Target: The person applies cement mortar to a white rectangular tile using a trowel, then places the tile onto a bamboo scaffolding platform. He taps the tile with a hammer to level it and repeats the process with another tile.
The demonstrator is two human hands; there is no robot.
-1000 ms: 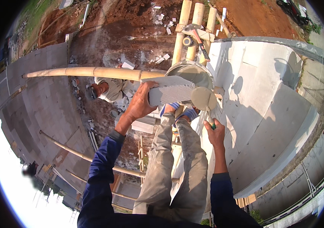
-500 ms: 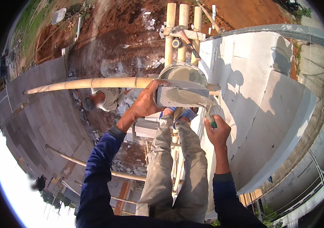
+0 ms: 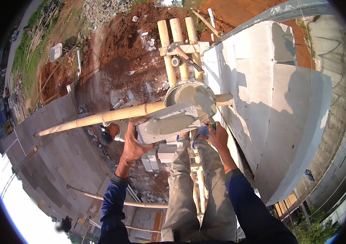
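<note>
Our left hand (image 3: 134, 141) grips the nine o'clock end of a grey rectangular concrete block (image 3: 173, 112), tilted at the centre of our view, with wet grey mortar (image 3: 169, 124) spread over its face. At the block's four o'clock, our right hand (image 3: 219, 136) is wrapped round a green-handled metal trowel (image 3: 206, 107). Beyond, we have a round grey bucket (image 3: 175, 92) at one o'clock, a red-and-black-handled hammer (image 3: 190, 60) past it towards twelve, and a pale block wall (image 3: 258, 101) at three.
</note>
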